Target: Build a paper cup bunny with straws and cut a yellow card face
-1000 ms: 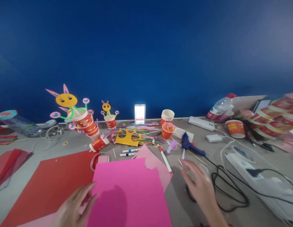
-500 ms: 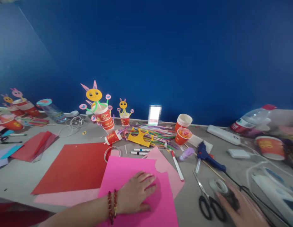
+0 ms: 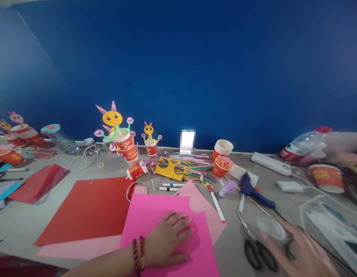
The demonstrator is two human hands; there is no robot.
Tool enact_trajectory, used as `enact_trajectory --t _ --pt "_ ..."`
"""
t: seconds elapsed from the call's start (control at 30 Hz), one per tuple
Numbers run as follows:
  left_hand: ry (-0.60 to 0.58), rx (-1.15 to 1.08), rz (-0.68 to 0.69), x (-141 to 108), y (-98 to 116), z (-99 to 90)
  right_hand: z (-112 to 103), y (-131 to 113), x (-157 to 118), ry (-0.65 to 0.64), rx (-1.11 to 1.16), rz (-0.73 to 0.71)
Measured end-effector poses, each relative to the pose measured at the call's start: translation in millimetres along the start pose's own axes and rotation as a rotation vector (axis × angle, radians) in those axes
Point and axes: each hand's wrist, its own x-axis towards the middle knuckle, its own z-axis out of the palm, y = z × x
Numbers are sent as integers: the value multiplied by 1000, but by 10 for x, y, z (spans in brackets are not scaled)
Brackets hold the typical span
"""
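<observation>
Watching through the head camera, I see the left hand (image 3: 168, 240) lying palm down on a magenta sheet (image 3: 159, 206), its fingers loosely spread and closed on nothing. Red beaded bracelets (image 3: 135, 254) circle its wrist. The sheet runs beneath the palm and reaches past the fingertips, where its far right corner has a curved notch. Off to that hand's right, the right hand (image 3: 299, 250) is blurred, with its fingers around a clear tape roll (image 3: 272, 229); I cannot tell whether they grip it or only touch it. Scissors (image 3: 251, 236) lie open on the counter (image 3: 17, 231) just left of the right hand, handles toward me. Beyond the right hand I make out a blue glue gun (image 3: 257, 195), and to its right a white power strip (image 3: 334, 231). Between the two hands and farther out, a red-capped marker (image 3: 215, 203) lies beside a pale pink sheet (image 3: 211, 215) that shows from under the magenta one. A large red sheet (image 3: 88, 209) spreads to the left hand's left, while straight ahead of that hand, well apart from it, sits a yellow cutout (image 3: 168, 171) with scalloped edges.
</observation>
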Motion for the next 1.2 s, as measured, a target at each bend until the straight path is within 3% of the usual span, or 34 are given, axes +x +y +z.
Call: enact_trajectory --t 0.27,0.4,0.6,0.97,1.2 --pt "36 -69 -30 3 8 74 387 -965 78 -277 227 -266" --pt "28 -87 -28 3 6 86 548 -1199 123 -354 272 -304" --pt "13 -80 -38 14 4 73 728 -1172 105 -397 245 -309" --pt "-56 -158 -69 77 -11 -23 769 -1123 64 -362 257 -317" --pt "20 -180 -234 351 -11 -14 790 -1094 37 -344 278 -322"
